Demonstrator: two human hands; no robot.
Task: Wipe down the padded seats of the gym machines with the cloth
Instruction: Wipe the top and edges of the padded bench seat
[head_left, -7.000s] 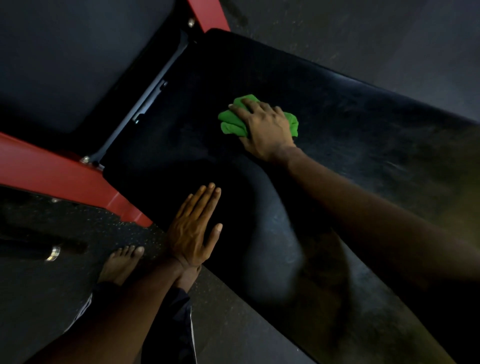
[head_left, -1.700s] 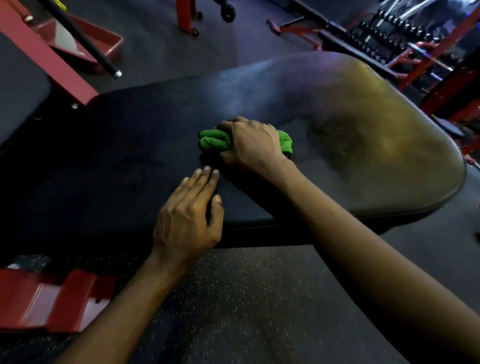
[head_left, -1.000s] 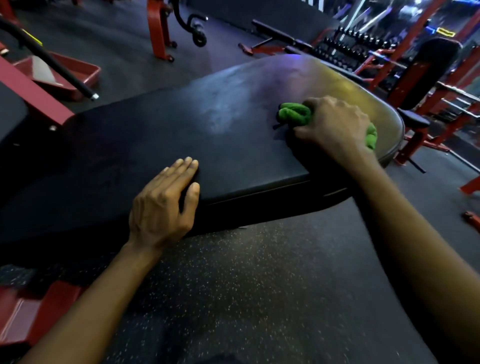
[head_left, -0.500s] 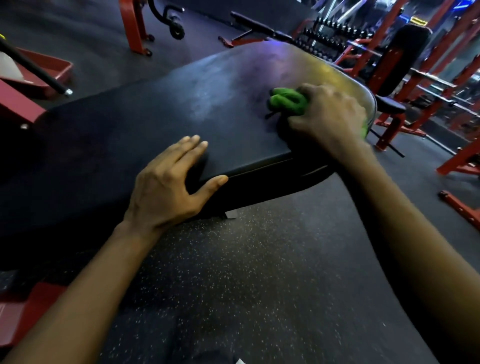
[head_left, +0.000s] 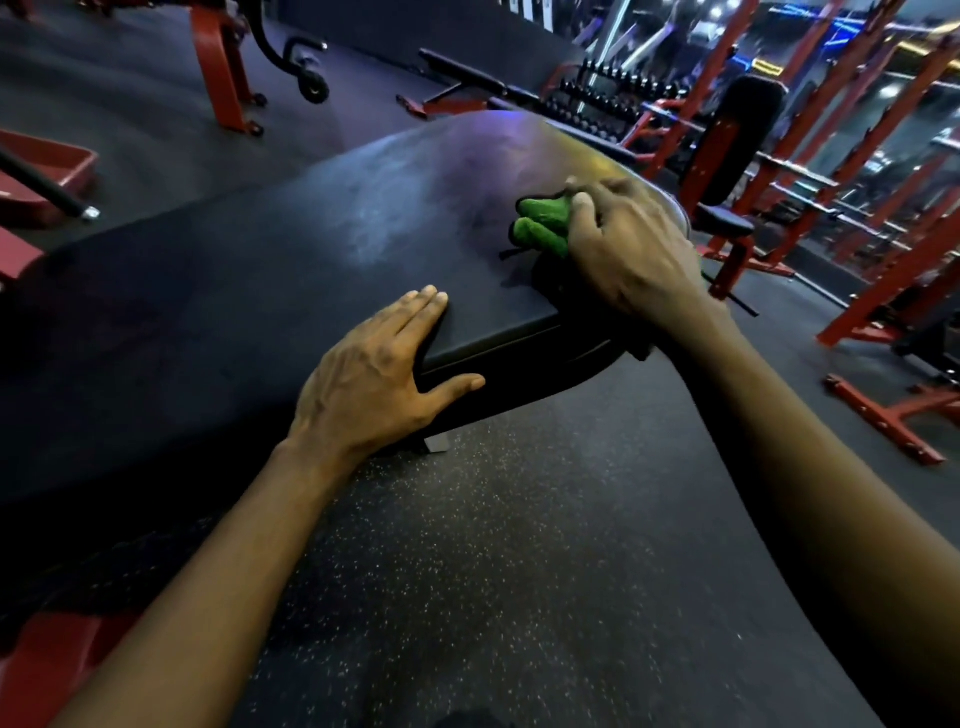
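A long black padded seat (head_left: 270, 280) runs from the left edge toward the upper right, ending in a rounded tip. Near that tip my right hand (head_left: 628, 249) grips a bunched green cloth (head_left: 543, 226) and presses it onto the pad; most of the cloth is hidden under the palm. My left hand (head_left: 379, 374) rests flat on the pad's near edge, fingers straight on top and thumb against the side.
Speckled black rubber floor (head_left: 493, 571) lies below the pad. Red machine frames (head_left: 872, 218) and another black padded seat (head_left: 743, 135) stand to the right, a dumbbell rack (head_left: 608, 98) behind. Red posts (head_left: 218, 62) and a red tray (head_left: 47, 171) sit at the left.
My right hand has carried the cloth along the pad toward its rounded far end. My left hand has slid to the pad's near edge, thumb now spread down its side.
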